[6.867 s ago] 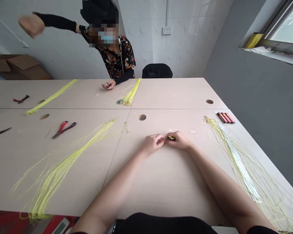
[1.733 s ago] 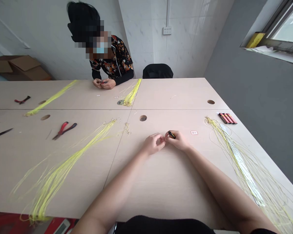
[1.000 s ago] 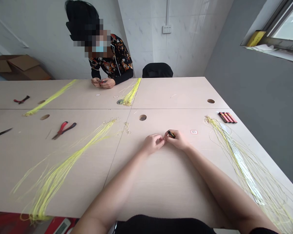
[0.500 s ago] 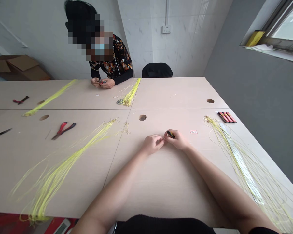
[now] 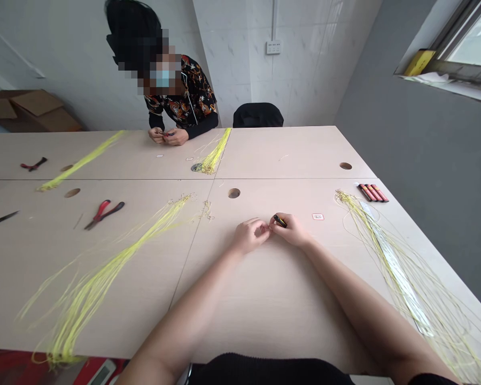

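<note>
— Pale wood tabletop [image 5: 272, 299], grey wall on the right. What is being held?

— A small black-and-yellow tool [image 5: 280, 221], mid-tabletop, pinched in the right hand [image 5: 291, 230]. The left hand [image 5: 249, 236] touches it fingertip to fingertip, its grip narrow on something too small to make out.

— And around them?

— A small white tag [image 5: 317, 216] just right; yellow strands [image 5: 388, 256] further right, more strands [image 5: 116, 256] left, red pliers [image 5: 103, 209] beyond. At the far edge, a co-worker's hands [image 5: 166, 136].

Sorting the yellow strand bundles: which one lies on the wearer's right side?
The spread bundle along the table's right edge, starting beside the red sticks; the other bundles lie left of both hands.
</note>
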The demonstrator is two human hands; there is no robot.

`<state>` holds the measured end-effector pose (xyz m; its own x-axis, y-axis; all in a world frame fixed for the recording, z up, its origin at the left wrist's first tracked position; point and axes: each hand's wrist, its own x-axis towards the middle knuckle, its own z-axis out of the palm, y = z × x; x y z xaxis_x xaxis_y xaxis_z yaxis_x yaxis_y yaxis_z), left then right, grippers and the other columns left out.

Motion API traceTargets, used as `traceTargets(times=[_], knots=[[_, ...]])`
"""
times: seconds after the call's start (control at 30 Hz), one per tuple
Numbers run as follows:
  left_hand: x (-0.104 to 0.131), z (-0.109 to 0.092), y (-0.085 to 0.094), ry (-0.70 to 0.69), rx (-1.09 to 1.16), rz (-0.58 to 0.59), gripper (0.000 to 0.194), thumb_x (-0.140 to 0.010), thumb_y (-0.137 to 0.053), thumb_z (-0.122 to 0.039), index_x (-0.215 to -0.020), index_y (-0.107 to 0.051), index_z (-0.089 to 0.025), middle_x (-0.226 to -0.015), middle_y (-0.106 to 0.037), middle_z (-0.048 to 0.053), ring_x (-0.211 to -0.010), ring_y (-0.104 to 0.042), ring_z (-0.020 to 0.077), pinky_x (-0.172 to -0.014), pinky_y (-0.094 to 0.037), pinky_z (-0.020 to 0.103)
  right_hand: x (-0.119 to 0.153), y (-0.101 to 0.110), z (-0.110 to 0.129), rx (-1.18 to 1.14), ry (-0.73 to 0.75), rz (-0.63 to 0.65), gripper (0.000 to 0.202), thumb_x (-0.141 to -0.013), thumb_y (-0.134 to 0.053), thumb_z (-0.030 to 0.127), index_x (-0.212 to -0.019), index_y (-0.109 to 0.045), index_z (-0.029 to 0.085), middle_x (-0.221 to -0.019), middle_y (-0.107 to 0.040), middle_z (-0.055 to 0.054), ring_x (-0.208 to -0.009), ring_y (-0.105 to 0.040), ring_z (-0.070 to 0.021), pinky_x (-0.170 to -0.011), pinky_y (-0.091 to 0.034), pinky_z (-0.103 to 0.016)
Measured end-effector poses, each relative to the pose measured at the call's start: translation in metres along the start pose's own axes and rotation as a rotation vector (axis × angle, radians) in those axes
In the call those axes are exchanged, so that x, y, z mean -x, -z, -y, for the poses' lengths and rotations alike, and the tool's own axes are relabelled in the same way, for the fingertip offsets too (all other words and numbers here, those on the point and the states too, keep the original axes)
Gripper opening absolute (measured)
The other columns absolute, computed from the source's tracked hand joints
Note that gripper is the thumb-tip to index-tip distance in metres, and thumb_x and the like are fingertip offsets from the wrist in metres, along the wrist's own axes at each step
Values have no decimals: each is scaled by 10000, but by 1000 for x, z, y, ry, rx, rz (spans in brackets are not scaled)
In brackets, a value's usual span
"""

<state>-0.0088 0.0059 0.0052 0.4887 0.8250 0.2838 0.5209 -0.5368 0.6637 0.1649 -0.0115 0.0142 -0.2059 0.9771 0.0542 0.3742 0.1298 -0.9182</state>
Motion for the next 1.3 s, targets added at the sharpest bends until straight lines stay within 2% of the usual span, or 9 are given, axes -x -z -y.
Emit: traceTargets(times=[0.3, 0.53, 1.3], knots=[[0, 0, -1, -11, -1, -34, 31, -754, -623, -210, -771, -639, -190, -742, -650, -7, -640, -560, 103, -608, -422, 217, 0, 0, 0, 8, 11, -8, 140, -726, -488, 275, -707, -563, 159, -629, -504, 22, -602, -416, -95, -578, -317, -231], [0, 0, 0, -57, 19, -71, 80, -757, -635, -210, -834, -644, -194, -782, -653, -8, -630, -550, 93, -611, -423, 210, 1, 0, 4, 10, -21, -8, 141, -722, -478, 289, -685, -531, 163, -620, -477, 26, -592, -397, -93, -569, -304, -235], [0, -1, 0, -79, 23, -67, 88, -793, -601, -223, -838, -668, -189, -770, -666, 8, -593, -531, 90, -597, -430, 212, 0, -1, 3, 30, -26, -15, 158, -725, -465, 299, -682, -529, 161, -627, -492, 22, -604, -413, -97, -578, -320, -233]])
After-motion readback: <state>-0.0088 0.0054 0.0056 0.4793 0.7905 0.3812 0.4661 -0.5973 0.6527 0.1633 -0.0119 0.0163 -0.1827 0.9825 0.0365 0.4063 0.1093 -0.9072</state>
